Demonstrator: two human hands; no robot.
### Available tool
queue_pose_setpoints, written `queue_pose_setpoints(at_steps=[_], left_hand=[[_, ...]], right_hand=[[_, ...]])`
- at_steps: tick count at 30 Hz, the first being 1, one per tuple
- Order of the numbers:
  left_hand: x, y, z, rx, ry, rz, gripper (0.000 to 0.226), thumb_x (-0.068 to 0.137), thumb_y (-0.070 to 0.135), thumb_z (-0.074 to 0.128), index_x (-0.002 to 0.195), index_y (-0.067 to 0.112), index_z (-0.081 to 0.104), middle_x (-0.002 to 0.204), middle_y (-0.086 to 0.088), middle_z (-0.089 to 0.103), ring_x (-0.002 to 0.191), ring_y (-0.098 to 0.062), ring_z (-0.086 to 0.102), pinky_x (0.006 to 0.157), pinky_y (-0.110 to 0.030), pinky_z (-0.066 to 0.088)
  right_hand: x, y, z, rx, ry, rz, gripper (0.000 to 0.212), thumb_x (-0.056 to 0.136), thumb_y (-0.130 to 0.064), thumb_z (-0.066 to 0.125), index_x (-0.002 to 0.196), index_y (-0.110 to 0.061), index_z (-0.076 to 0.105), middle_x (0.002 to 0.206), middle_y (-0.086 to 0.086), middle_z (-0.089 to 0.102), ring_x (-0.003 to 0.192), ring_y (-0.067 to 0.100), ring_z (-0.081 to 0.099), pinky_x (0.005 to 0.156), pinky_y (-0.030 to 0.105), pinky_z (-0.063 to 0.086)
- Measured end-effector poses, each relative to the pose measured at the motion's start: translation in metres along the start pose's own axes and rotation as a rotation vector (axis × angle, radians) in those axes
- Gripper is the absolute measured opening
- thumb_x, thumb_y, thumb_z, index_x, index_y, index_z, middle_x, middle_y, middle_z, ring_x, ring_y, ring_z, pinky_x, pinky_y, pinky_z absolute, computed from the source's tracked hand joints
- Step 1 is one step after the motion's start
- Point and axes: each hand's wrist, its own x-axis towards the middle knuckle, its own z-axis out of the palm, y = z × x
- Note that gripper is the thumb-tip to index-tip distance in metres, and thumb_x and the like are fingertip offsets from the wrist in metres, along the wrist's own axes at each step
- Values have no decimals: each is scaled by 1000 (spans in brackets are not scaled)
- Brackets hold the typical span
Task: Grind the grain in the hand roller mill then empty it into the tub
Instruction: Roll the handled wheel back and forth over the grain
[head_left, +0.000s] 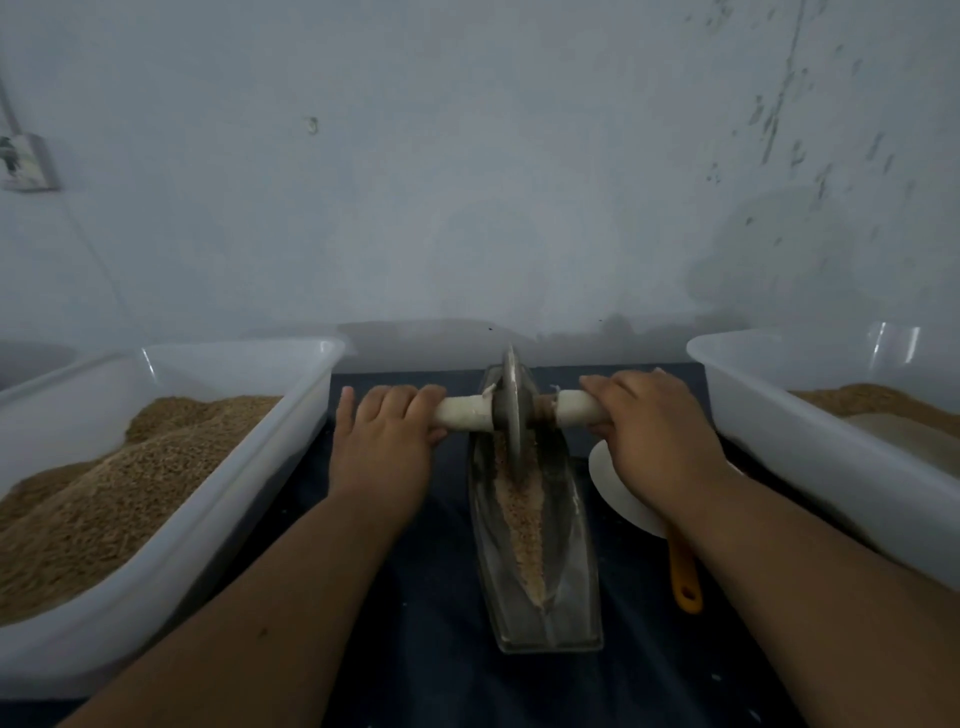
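Now the left hand (387, 441) and right hand (649, 431) curl fingers (395, 400) round the white handles (465, 413) of the grey metal disc wheel (511, 400), far up the boat-shaped steel trough (571, 571) of crushed tan grain (524, 514), so press evenly and roll straight back.

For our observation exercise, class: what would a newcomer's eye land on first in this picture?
First, the left hand and right hand gripping the white handles of a metal wheel at centre, standing in a boat-shaped trough of grain. Next, the left tub, heaped with more grain, and the right tub opposite.
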Motion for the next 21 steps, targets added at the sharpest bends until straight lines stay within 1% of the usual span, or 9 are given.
queue_pose_setpoints(at_steps=[3, 6, 9, 11, 12, 14, 17, 19, 21], left_hand=[[0, -1, -9, 30, -109, 38, 36, 97, 40, 49, 131, 30, 50, 123, 5, 56, 117, -21, 48, 113, -44, 24], [0, -4, -35, 25, -264, 109, 36, 98, 45, 46, 132, 33, 46, 122, 7, 53, 113, -19, 47, 105, -36, 32], [-3, -7, -70, -39, -485, 199, 21, 97, 47, 47, 117, 39, 49, 109, 11, 55, 100, -12, 51, 93, -35, 41], [-6, -8, -92, -98, -656, 229, 11, 96, 48, 49, 103, 40, 49, 98, 15, 56, 90, -3, 53, 84, -32, 45], [-8, -9, -102, -116, -722, 228, 9, 96, 50, 49, 99, 41, 49, 95, 17, 56, 86, 0, 53, 79, -27, 44], [-11, -10, -117, -120, -801, 215, 9, 94, 54, 49, 94, 45, 48, 91, 21, 55, 83, 4, 52, 71, -19, 38], [-12, -8, -122, -131, -846, 181, 8, 95, 54, 47, 93, 47, 48, 91, 20, 56, 83, 3, 54, 71, -18, 37], [-10, -6, -112, -126, -815, 162, 11, 98, 50, 45, 102, 42, 50, 95, 16, 57, 85, 0, 55, 74, -21, 40], [-7, -3, -93, -104, -684, 151, 16, 99, 47, 43, 106, 35, 51, 98, 12, 58, 88, -6, 56, 80, -29, 45]], right_hand=[[-1, -1, -14, -5, -124, 2, 44, 91, -30, 68, 134, -26, 57, 114, 3, 62, 103, 26, 56, 90, 39, 42], [-3, 1, -43, 97, -385, 6, 39, 90, -40, 67, 126, -42, 55, 105, -11, 55, 95, 11, 53, 79, 31, 43], [-7, 4, -78, 209, -624, -34, 31, 86, -45, 70, 113, -52, 55, 100, -18, 59, 87, -1, 54, 74, 22, 42], [-10, 5, -99, 237, -724, -78, 29, 83, -49, 71, 105, -57, 55, 97, -24, 63, 88, -6, 57, 72, 20, 44], [-11, 5, -108, 242, -757, -104, 28, 82, -51, 72, 102, -59, 54, 97, -33, 60, 89, -12, 55, 69, 18, 42], [-12, 6, -118, 253, -787, -141, 28, 81, -54, 72, 103, -59, 55, 99, -44, 53, 91, -18, 51, 65, 15, 38], [-11, 5, -118, 257, -773, -146, 33, 82, -53, 70, 111, -56, 56, 101, -43, 53, 92, -17, 52, 67, 15, 39], [-10, 3, -108, 254, -741, -114, 31, 84, -50, 70, 111, -56, 56, 99, -37, 57, 91, -13, 54, 69, 16, 41], [-8, 1, -89, 256, -657, -66, 35, 85, -46, 71, 115, -56, 55, 100, -27, 61, 91, -5, 56, 77, 22, 44]])
